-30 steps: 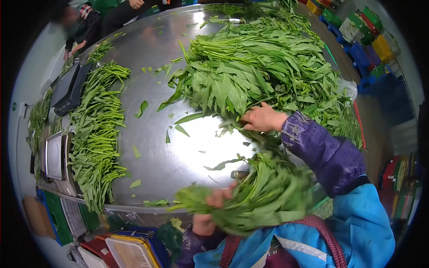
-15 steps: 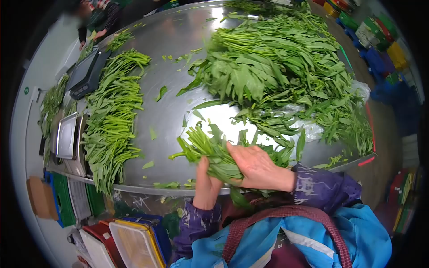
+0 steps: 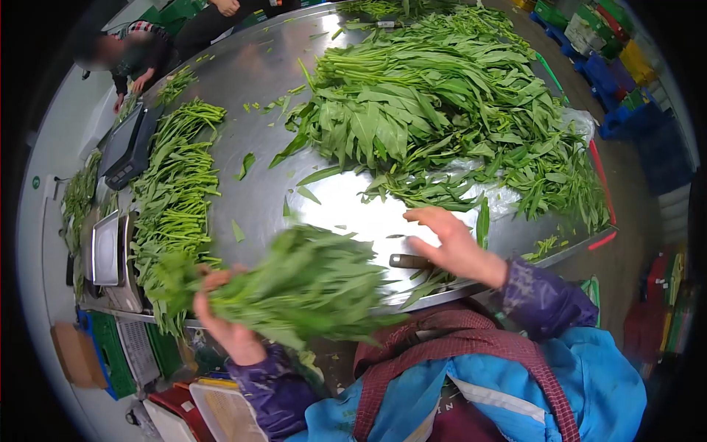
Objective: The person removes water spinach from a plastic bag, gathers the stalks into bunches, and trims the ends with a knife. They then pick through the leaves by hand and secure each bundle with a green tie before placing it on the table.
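**A:** Surface?

**B:** Stainless steel table (image 3: pixel 250 96), round-edged, wet glare in the middle. Leaf scraps are scattered on it. A heap of loose greens (image 3: pixel 442 110) covers the far right half, partly on a clear plastic sheet (image 3: pixel 504 202). A row of sorted greens (image 3: pixel 177 199) runs down the left edge.

**A:** Hands?

**B:** The left hand (image 3: pixel 221 320) is closed round the stem end of a bunch of greens (image 3: pixel 302 283). The bunch is in the air over the near table edge, leaves pointing right, motion-blurred. The right hand (image 3: pixel 451 247) is open with fingers spread and grips nothing. It hovers just over the table, beside a knife handle (image 3: pixel 406 261).

**A:** Kit on the table?

**B:** A scale (image 3: pixel 105 247) with a steel pan sits at the left rim. A dark scale unit (image 3: pixel 121 147) is further up the same edge.

**A:** Room?

**B:** Coloured crates (image 3: pixel 615 51) are stacked on the floor at top right. Bins (image 3: pixel 221 412) stand under the near edge. Another person (image 3: pixel 151 48) is at the far end, one hand by the greens there.

**A:** Any text?

**B:** There's a small green sticker (image 3: pixel 35 182) on the left wall, too small to read. The scale displays can't be made out.
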A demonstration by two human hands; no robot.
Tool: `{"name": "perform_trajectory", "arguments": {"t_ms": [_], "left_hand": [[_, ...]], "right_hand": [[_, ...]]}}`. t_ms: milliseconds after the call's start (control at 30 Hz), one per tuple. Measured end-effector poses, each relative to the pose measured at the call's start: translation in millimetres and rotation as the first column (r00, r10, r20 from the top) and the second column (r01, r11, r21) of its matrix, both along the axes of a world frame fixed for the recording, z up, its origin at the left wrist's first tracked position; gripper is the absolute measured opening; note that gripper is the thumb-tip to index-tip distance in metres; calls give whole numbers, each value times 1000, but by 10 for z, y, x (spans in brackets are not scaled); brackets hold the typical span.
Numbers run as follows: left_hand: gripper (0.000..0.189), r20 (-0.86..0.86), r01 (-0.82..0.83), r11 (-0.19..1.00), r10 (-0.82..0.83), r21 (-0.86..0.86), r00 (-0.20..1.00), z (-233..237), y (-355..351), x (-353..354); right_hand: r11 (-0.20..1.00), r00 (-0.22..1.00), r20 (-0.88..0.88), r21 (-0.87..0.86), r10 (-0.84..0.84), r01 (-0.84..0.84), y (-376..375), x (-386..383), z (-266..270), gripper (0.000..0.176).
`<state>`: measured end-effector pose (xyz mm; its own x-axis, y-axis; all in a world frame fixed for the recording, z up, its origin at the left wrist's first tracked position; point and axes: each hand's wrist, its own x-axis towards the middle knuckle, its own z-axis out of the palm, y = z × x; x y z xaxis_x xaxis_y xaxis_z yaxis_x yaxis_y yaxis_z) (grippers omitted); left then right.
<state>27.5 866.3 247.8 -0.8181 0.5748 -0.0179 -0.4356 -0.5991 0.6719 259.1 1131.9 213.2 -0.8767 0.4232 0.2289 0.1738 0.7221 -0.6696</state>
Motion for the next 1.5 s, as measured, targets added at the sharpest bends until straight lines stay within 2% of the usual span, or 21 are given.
{"name": "perform_trajectory", "arguments": {"t_ms": [67, 133, 200, 267, 367, 433, 467, 700, 867, 900, 933, 967, 1100, 1167, 1200, 1267, 1300, 1333, 1400, 1433, 1500], "left_hand": [[28, 203, -142, 935, 77, 326, 976, 130, -128, -135], [28, 151, -191, 939, 153, 285, 977, 78, -135, -245], [29, -76, -123, 958, 106, -261, 991, -53, -215, -435], [30, 18, -139, 985, 142, -100, 990, -227, -147, -464], [29, 106, -170, 975, 186, -142, 977, -136, 153, -307], [27, 164, 40, 993, -57, 108, 985, -251, 271, -335], [27, 159, 44, 993, -61, 108, 985, -244, 320, -322], [29, 344, 37, 962, -132, 270, 930, -364, 523, -397], [35, 299, 102, 952, -190, 288, 935, -436, 589, -352], [37, 260, 135, 958, -202, 253, 944, -431, 596, -343], [37, 259, 131, 959, -196, 250, 946, -420, 610, -335], [38, 241, 179, 952, -239, 247, 941, -408, 634, -328], [37, 212, 281, 942, -317, 186, 924, -350, 719, -290], [30, 204, 351, 912, -392, 211, 897, -330, 772, -307], [30, 196, 360, 908, -401, 213, 895, -309, 781, -304], [27, 236, 539, 834, -504, -116, 831, -237, 829, -269], [24, 239, 559, 819, -521, -130, 819, -219, 904, -239], [24, 235, 579, 806, -543, -124, 806, -181, 1002, -203], [26, 135, 658, 707, -648, -262, 750, -83, 1236, -77], [35, 162, 684, 669, -670, -290, 724, -56, 1351, 10], [41, 158, 754, 563, -756, -338, 635, 41, 1610, 203]], "right_hand": [[998, 936, 351, -57, -7, 29, 131, 203, -211, 35], [996, 920, 389, 43, 54, -77, 32, 336, -392, 35], [959, 904, 413, 197, 109, -206, -102, 401, -514, 39], [961, 915, 394, 215, 80, -176, -182, 413, -548, 43], [955, 947, 317, 267, 38, -128, -246, 294, -499, 41], [944, 923, 375, 266, 86, -196, -254, 249, -602, 37], [945, 925, 370, 266, 82, -191, -262, 222, -556, 37], [990, 985, -152, -128, -81, 62, -219, 254, 411, 35], [928, 998, 62, -372, 31, -5, -250, 544, 153, 47], [677, 1000, 18, -736, 23, -2, -323, 578, 127, 50], [293, 1000, -13, -956, -4, -12, -351, 596, 112, 53], [162, 997, -60, -985, 38, -66, -333, 607, 104, 56], [79, 997, -67, -995, -26, -65, -323, 632, -144, 46], [133, 943, 334, -934, 2, 330, -291, 628, -193, 35], [134, 945, 328, -936, -8, 326, -287, 619, -180, 35], [-4, 909, 271, -959, -316, 284, -294, 574, -124, 28], [126, 914, 166, -966, -371, 227, -285, 576, -6, 29], [128, 904, 163, -965, -394, 230, -250, 580, 49, 29], [544, 938, 12, -812, -346, 211, -153, 645, 155, 31], [553, 944, 40, -802, -327, 226, -104, 689, 197, 30], [884, 970, -58, -428, -236, 190, 24, 661, 287, 25]]}}
